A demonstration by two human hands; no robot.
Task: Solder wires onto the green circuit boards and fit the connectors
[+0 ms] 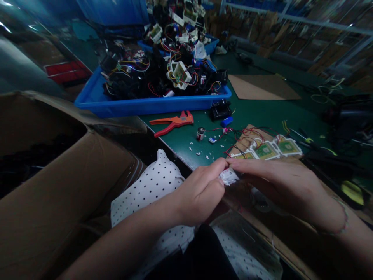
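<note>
At the table edge, my left hand (pixel 201 194) is closed around a small white crumpled piece with red print (pixel 229 177). My right hand (pixel 282 186) reaches in from the right, its fingertips pressed to the top of that piece against my left fingers; its thumb is hidden. Just beyond my hands, green circuit boards in white frames (pixel 266 151) lie on cardboard, trailing red and black wires. A small battery-like cylinder (pixel 200 133) stands on the green table (pixel 186 149) among white scraps. Farther left lies an orange-red wire stripper (pixel 175 123), its jaws to the right.
A blue tray (pixel 151 108) heaped with wired parts stands behind the wire stripper, another heaped tray (pixel 214 46) beyond it. Beside it sit a black battery holder (pixel 220 109) and a blue piece (pixel 226 121). A flat cardboard sheet (pixel 264 87) lies behind; an open carton (pixel 58 182) stands left.
</note>
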